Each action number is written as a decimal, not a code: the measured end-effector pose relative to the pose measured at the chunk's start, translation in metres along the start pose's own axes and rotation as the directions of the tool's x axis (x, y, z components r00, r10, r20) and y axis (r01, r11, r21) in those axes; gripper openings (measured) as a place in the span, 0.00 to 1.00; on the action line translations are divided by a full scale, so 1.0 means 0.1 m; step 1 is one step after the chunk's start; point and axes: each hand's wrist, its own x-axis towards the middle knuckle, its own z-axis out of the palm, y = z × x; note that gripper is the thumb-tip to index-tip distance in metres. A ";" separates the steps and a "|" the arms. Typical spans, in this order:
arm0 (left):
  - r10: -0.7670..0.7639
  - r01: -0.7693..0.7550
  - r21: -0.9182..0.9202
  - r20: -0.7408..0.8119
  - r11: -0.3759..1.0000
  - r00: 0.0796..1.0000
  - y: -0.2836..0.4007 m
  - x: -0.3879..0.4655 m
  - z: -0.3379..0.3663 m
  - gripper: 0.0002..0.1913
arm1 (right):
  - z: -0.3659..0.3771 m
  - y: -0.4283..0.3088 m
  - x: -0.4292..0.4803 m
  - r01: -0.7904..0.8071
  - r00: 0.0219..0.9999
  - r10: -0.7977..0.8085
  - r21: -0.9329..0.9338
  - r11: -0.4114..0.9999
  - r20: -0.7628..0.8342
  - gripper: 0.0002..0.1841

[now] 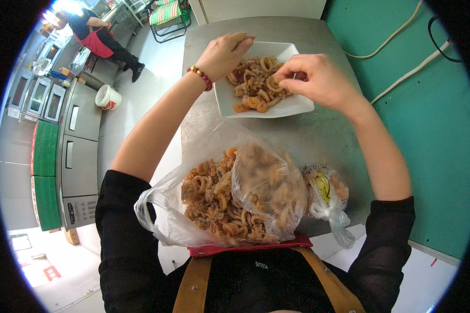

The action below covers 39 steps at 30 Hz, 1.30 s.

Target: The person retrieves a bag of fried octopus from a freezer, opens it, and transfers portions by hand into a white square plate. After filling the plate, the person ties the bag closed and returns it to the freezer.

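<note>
A white square dish (225, 102) at the far part of the metal table holds fried battered rings and pieces (254, 84). My right hand (313, 80), over the dish's right side, pinches a fried ring (274, 84) between thumb and fingers. My left hand (229, 53) is at the dish's upper left edge, fingers bent over the food; whether it holds a piece is hidden. Nearer my body lies a clear plastic bag (164, 195), its mouth spread, with many more fried pieces (215, 191) inside. A knotted plastic bag (331, 191) of food lies to its right.
The metal table (329, 133) meets a green wall (423, 137) with cables on the right. At the upper left a person in a red apron (96, 41) stands by the counters, with a white bucket (108, 98) on the floor and a folding chair (166, 15) nearby.
</note>
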 end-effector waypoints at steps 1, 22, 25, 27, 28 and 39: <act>-0.026 0.026 -0.033 -0.004 0.999 1.000 0.01 -0.04 -0.02 0.20 | 0.03 -0.03 0.02 -0.009 1.000 0.009 -0.020 1.000 0.003 0.10; 0.173 -0.162 -0.111 0.097 0.981 0.980 -0.01 -0.42 0.03 0.36 | 0.52 -0.18 0.08 0.087 0.992 -0.114 -0.353 0.932 -0.058 0.10; 0.218 -0.197 -0.213 0.079 0.957 0.973 -0.21 -0.35 0.00 0.33 | 0.54 -0.18 0.10 0.158 0.987 -0.156 -0.327 0.932 0.032 0.12; 0.198 -0.185 -0.191 0.051 0.964 0.979 -0.23 -0.37 -0.04 0.31 | 0.45 -0.11 0.13 0.186 0.983 -0.178 -0.261 0.947 0.053 0.13; 0.175 -0.172 -0.131 0.016 0.976 0.984 -0.15 -0.39 -0.11 0.29 | 0.39 -0.10 0.14 0.164 0.987 -0.157 -0.234 0.958 0.046 0.13; 0.136 -0.128 -0.201 0.026 0.971 0.990 0.89 -2.09 -1.37 0.42 | -0.35 -1.61 -0.42 0.308 0.928 -0.314 0.060 0.949 0.202 0.12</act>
